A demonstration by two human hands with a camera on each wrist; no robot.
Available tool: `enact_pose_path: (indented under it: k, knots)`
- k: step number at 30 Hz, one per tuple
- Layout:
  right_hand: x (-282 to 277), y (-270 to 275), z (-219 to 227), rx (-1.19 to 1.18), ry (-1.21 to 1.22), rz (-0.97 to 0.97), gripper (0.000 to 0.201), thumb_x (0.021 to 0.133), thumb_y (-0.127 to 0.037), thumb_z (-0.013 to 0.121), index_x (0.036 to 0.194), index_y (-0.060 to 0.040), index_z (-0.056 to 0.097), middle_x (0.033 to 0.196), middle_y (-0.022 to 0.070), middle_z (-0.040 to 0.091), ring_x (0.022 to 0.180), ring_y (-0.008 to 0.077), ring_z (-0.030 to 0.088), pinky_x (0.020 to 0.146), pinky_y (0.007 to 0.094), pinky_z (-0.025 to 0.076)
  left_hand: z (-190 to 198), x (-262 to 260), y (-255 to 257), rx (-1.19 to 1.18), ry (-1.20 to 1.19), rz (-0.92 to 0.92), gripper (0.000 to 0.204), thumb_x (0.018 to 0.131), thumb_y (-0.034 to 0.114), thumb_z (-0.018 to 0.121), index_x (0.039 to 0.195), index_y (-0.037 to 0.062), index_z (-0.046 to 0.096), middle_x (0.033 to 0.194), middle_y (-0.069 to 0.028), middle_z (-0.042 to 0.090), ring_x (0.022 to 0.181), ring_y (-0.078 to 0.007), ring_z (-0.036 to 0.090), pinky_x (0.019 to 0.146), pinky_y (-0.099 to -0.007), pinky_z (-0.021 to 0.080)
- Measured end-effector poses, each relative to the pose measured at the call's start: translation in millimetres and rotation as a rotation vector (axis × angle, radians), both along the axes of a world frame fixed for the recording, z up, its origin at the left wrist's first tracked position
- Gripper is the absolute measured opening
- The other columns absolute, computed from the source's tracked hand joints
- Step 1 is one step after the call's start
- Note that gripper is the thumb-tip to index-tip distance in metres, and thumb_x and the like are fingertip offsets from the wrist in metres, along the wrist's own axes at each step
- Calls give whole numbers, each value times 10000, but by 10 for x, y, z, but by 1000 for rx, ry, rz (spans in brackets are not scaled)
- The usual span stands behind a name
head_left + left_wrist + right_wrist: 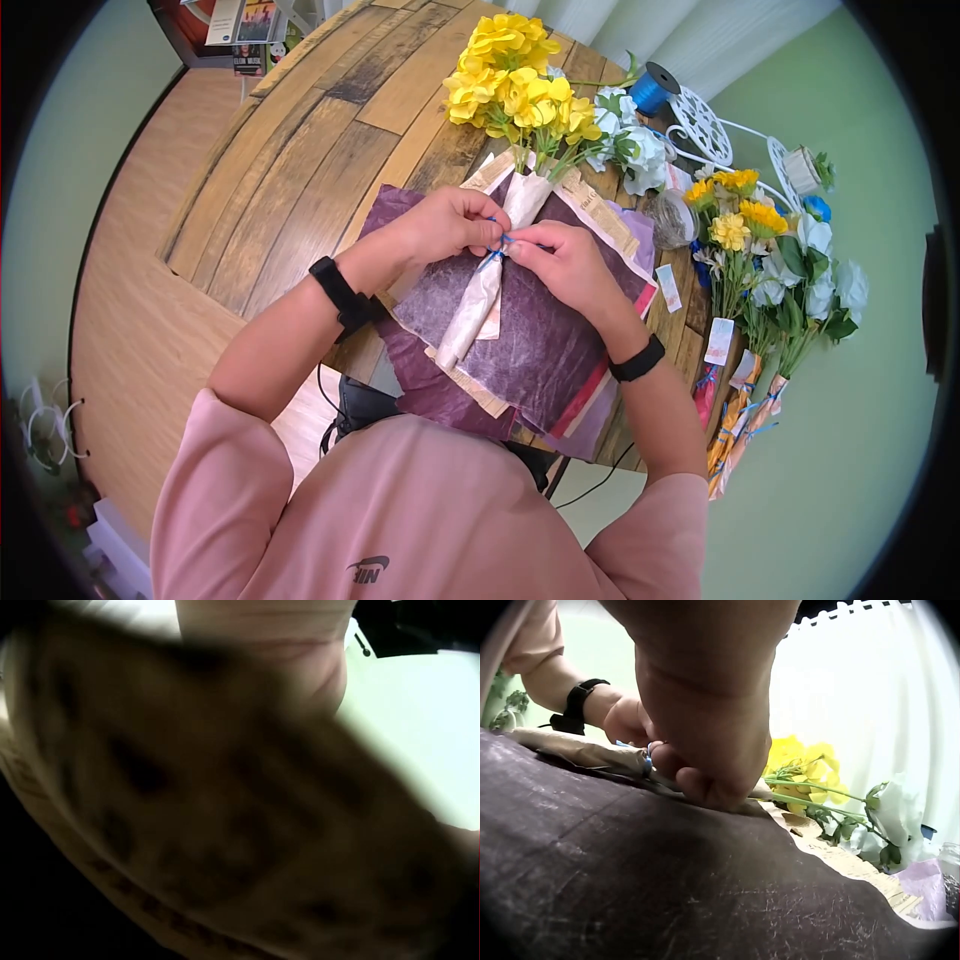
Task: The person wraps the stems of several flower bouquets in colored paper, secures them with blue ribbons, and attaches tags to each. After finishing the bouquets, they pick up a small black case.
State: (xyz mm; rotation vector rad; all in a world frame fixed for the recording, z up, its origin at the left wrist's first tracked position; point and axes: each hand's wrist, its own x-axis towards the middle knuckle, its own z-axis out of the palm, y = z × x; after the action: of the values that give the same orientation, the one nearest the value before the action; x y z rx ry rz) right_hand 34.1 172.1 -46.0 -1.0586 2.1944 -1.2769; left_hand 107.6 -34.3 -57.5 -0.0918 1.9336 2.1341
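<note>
A bunch of yellow flowers [520, 85] has its stems rolled in pale paper [470, 318], lying on dark purple wrapping sheets [550, 335]. Around the roll runs a blue ribbon [492, 259]. Both hands meet over it: the left hand [450, 228] pinches the ribbon from the left, the right hand [570, 262] pinches it from the right, fingertips close together. In the right wrist view the right hand [712, 742] bends over the blue ribbon [649, 759], with the left hand [628, 720] behind. Brown printed paper [225, 787] blocks most of the left wrist view.
White flowers [640, 150] and a blue ribbon spool [653, 88] lie beyond the bunch. To the right are a ball of grey twine [670, 218], several smaller wrapped bouquets [735, 425] and a white metal stand [703, 125]. The wooden table [290, 160] has a curved edge.
</note>
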Motion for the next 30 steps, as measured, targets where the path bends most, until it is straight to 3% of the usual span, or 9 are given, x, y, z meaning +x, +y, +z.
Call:
enact_pose_path:
  k: [6,11,15,17,20,23,30]
  knots:
    - [83,53,80,35,90,43,164,850,-125,687,977,-27,720,837,110,674,766,201,659,691,315,508,17,-11,-44,110,-222,-32,130,903,175,688,988,78,699,855,7,693,710,-72,629,585,-182,431]
    - [135,40,97,-21,310,152,138,848,-117,679,945,-22,706,815,120,653,757,248,656,678,327,507,-10,1,-37,89,-221,12,124,821,102,744,928,57,699,823,-10,691,684,-87,627,563,-198,418]
    - [174,25,110,-7,342,162,132,857,-122,673,935,-19,698,831,128,662,769,240,663,682,333,508,-46,-1,-48,51,-195,54,161,759,29,745,910,47,693,812,-19,687,677,-100,628,552,-221,415]
    - [122,7,122,51,82,40,158,877,-101,667,990,5,700,847,90,670,791,150,642,704,289,503,-39,10,-47,45,-194,63,168,760,24,740,919,49,691,814,-19,687,677,-100,627,551,-220,415]
    - [78,-52,74,29,-30,-33,179,881,-99,661,1012,18,699,879,68,693,796,106,632,720,255,503,-18,30,-39,29,-189,71,176,770,29,736,937,52,687,824,-21,688,685,-98,631,553,-217,418]
    - [40,-105,-22,100,-190,17,196,868,-86,668,1019,35,699,894,54,703,782,80,621,720,236,504,14,44,-40,28,-191,60,174,794,52,736,960,52,685,837,-23,690,708,-98,643,564,-213,433]
    - [-17,-183,3,90,-171,24,177,815,-99,702,954,9,712,756,61,691,686,82,613,638,254,494,5,25,-134,44,-229,5,167,869,98,706,1026,43,687,876,-28,698,737,-113,658,618,-220,497]
